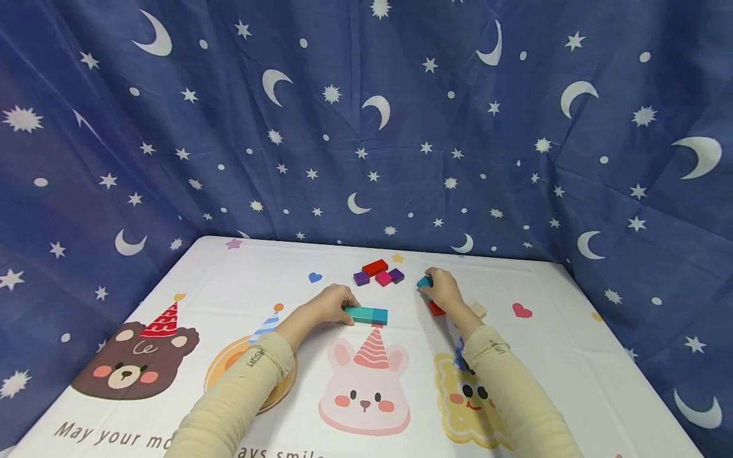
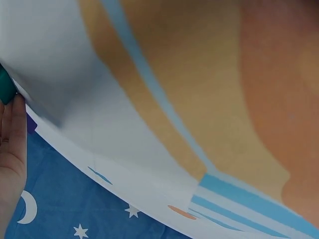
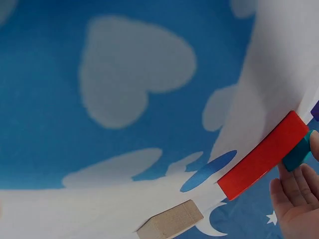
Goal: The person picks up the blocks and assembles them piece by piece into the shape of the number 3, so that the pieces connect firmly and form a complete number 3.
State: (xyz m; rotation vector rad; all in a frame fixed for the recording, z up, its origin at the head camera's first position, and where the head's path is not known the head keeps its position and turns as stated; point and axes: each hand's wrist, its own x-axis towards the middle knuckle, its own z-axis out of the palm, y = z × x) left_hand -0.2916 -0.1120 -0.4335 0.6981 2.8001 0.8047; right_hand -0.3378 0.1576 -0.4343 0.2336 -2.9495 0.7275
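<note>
At the middle of the table, my left hand holds the left end of a long teal block between thumb and fingers. A shorter blue block lies against its right end. In the left wrist view only part of the hand and the teal block show. Farther right, my right hand pinches a small teal-blue block. Near that hand lies a red block, seen longer in the right wrist view; the forearm partly hides a tan block.
Behind the hands sit a red block, a pink block and two purple blocks close together. The white tablecloth carries printed cartoon figures. A blue star-and-moon curtain stands along the table's back edge.
</note>
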